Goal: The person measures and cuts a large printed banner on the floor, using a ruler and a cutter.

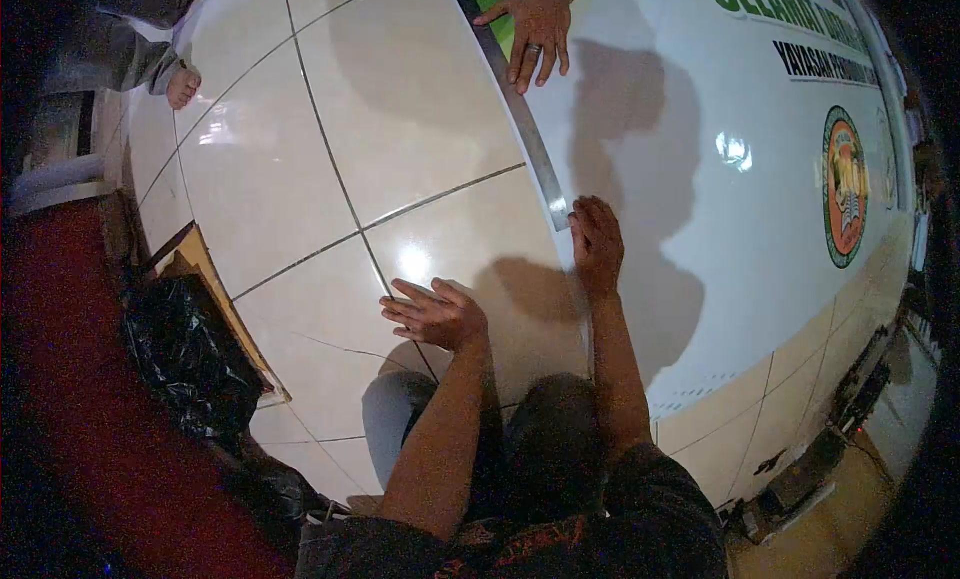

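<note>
As pale floor fills the left, a white banner covers the right, and a metal ruler lies along the banner's left edge, a co-worker's hand spread across its far part. Your left hand is open over the floor; your right hand, fingers bent, is at the ruler's near end. Steadying the ruler looks like your step in hand; the next move seems to call for even pressure. Whether the right hand grips anything, you cannot tell; the frame cuts off the ruler's far end.
</note>
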A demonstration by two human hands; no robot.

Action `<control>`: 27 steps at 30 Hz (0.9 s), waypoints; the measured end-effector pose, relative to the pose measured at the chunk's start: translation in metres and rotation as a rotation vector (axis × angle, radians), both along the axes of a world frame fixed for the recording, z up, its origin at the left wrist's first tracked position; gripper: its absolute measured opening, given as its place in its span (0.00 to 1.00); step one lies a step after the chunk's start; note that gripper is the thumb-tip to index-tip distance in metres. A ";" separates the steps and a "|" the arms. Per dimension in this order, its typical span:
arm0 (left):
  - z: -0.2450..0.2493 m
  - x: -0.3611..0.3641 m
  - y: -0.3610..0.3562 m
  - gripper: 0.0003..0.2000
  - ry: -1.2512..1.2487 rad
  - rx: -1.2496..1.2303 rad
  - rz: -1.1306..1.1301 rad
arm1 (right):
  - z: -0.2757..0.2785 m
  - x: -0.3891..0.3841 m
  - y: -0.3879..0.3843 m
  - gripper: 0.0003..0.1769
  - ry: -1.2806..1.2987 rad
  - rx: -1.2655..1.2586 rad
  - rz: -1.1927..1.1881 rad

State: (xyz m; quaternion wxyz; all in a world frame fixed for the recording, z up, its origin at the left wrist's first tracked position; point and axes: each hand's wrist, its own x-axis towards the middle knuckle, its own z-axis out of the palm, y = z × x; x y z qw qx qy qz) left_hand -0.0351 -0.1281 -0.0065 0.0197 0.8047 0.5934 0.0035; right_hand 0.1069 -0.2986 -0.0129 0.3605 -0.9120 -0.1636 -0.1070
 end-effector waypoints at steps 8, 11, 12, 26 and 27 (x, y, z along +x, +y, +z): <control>0.003 0.003 -0.001 0.33 0.021 -0.021 0.013 | -0.001 -0.008 -0.015 0.08 0.023 0.165 -0.231; -0.001 0.002 -0.001 0.33 0.023 0.000 0.006 | 0.024 -0.004 -0.029 0.09 -0.231 0.497 -0.321; -0.003 0.001 -0.001 0.33 0.026 0.015 0.008 | 0.041 -0.002 -0.036 0.13 -0.268 0.619 -0.365; 0.024 -0.015 0.010 0.40 0.007 -0.148 -0.125 | 0.275 -0.154 -0.206 0.16 -0.442 0.502 -0.549; 0.040 -0.021 0.013 0.43 0.072 -0.283 -0.185 | 0.281 -0.165 -0.218 0.16 -0.405 0.464 -0.576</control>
